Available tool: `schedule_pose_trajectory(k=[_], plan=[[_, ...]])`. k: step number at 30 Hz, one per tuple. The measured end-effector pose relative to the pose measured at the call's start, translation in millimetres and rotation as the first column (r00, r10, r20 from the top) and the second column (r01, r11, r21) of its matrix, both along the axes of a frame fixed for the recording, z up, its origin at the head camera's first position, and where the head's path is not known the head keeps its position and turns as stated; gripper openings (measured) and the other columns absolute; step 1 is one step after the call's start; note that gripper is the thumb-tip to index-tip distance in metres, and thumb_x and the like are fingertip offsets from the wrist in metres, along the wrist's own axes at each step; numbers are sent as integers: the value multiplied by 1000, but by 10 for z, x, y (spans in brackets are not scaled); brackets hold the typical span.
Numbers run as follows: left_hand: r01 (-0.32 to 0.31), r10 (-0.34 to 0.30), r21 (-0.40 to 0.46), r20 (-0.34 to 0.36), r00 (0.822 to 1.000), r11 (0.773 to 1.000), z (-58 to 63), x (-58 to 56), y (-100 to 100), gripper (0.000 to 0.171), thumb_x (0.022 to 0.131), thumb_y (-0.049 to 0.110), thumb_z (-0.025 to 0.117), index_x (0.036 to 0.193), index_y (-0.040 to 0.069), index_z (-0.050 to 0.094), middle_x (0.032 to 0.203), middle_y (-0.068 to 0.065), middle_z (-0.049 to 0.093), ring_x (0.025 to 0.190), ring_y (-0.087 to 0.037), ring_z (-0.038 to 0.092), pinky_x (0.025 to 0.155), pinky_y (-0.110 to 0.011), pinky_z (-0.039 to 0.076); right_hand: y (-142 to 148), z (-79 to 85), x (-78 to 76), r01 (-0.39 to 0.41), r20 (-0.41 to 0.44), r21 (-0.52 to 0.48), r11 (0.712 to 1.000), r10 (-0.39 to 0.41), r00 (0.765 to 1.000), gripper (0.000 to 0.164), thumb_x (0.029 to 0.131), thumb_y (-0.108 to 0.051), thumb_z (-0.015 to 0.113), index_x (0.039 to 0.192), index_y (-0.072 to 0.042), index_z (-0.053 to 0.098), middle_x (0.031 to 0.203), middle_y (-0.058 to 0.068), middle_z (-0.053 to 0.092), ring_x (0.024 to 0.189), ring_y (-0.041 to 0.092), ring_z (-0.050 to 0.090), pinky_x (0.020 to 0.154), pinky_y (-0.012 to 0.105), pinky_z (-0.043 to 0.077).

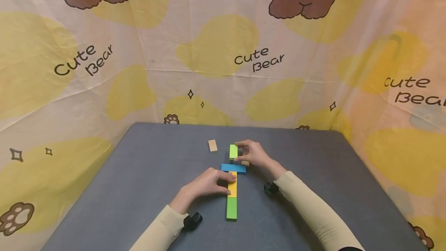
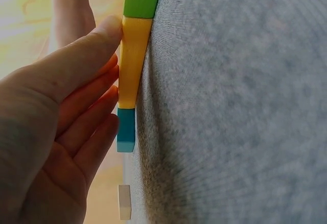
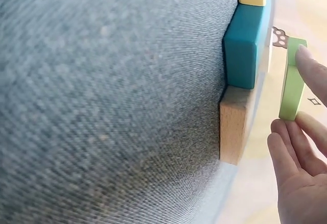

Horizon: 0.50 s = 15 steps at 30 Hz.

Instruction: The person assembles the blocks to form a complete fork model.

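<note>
My right hand (image 1: 255, 154) pinches a light green block (image 3: 292, 91) by its two ends, raised off the table in the right wrist view. My left hand (image 1: 205, 183) lies over a yellow block (image 2: 134, 63); its thumb and fingers touch the upper face. At one end of the yellow block is a green block (image 1: 231, 208), lying in line with it. Across the other end runs a blue block (image 1: 233, 168). A wooden block (image 3: 235, 124) stands against the blue one, mostly hidden by my right hand in the head view.
Another wooden block (image 1: 213, 146) lies apart, farther back and to the left on the grey table (image 1: 156, 158). Printed cloth (image 1: 216, 49) hangs around the table's back and sides.
</note>
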State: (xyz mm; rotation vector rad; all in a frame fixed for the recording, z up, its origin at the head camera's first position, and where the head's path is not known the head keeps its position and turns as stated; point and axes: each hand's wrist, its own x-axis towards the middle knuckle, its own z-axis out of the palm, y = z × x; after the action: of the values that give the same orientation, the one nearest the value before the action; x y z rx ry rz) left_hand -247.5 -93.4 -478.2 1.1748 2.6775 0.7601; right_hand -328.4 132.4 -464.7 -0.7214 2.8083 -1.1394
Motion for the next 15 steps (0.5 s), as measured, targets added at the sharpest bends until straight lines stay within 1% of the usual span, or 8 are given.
schedule_pose_trajectory(k=[6, 8, 15], plan=[[0, 0, 2, 4, 1000, 1000, -1, -3, -3, 45, 80, 37, 76, 123, 25, 67, 125, 15, 67, 120, -4, 62, 103, -31, 50, 12, -46, -2, 3, -13, 22, 1000, -2, 1000, 67, 72, -32, 85, 130, -10, 60, 128, 10, 64, 115, 25, 63, 97, 40, 54], [-2, 2, 0, 7, 1000, 1000, -2, -3, -2, 45, 80, 38, 76, 123, 25, 67, 125, 15, 66, 120, -4, 61, 103, -31, 50, 17, -61, -4, 2, -29, 39, 999, -1, 1000, 67, 72, -34, 84, 130, -10, 61, 127, 9, 64, 113, 24, 63, 96, 41, 54], [-4, 4, -10, 7, 1000, 1000, 2, -6, 3, 45, 81, 37, 76, 123, 25, 67, 126, 15, 66, 121, -4, 61, 103, -31, 50, 20, -64, -6, -9, -61, 69, 998, 14, 998, 66, 72, -34, 84, 129, -10, 61, 126, 10, 65, 109, 24, 63, 94, 42, 53]])
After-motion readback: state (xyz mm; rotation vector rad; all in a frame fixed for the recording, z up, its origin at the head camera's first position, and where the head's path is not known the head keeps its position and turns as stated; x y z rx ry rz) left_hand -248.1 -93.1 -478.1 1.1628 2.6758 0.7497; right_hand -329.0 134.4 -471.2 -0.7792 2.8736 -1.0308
